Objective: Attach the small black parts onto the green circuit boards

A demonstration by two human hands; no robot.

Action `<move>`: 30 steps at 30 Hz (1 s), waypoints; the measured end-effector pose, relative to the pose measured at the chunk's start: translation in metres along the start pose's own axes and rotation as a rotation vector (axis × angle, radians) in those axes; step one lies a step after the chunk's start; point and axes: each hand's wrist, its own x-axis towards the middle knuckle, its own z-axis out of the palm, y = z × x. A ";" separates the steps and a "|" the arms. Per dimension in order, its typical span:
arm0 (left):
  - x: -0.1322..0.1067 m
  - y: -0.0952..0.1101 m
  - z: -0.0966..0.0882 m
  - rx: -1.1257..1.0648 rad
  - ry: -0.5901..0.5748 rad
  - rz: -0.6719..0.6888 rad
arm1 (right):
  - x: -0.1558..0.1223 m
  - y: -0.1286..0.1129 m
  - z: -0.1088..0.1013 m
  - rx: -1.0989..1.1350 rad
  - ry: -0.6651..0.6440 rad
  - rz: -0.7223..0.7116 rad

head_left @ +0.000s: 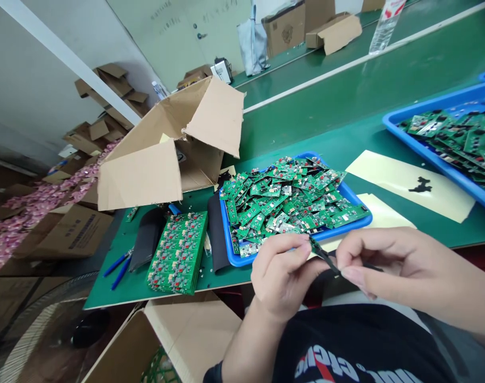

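In front of my chest, my left hand (280, 274) pinches one end of a small circuit board (313, 246), seen nearly edge-on. My right hand (380, 260) is closed at the other end, thumb and finger pinching a thin black strip (329, 261) that lies against the board. Fingers hide much of both pieces. Just beyond my hands is a blue tray (236, 259) heaped with loose green circuit boards (282, 194). Pale yellow sheets (376, 159) lie to its right, one carrying small black pieces (421, 185).
Left of the tray stand a stack of uncut board panels (177, 252), a black bundle (147, 239) and blue-handled pliers (118, 268). An open cardboard box (141, 173) rises behind them. Another blue tray (437, 157) of boards sits right. A bottle (384, 29) stands farther back.
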 end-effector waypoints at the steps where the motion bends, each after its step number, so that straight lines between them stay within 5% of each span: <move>1: 0.000 0.000 0.000 0.001 0.007 -0.001 | 0.001 0.001 -0.001 0.020 -0.014 0.002; 10: 0.002 0.001 -0.003 -0.091 -0.012 -0.024 | 0.008 0.012 -0.009 0.076 -0.161 0.038; 19: 0.000 0.002 -0.004 -0.219 -0.035 -0.062 | 0.002 0.006 -0.001 -0.252 0.035 -0.234; 30: -0.016 0.005 0.006 -0.710 0.023 -0.465 | 0.005 0.006 0.003 -0.719 0.331 -0.726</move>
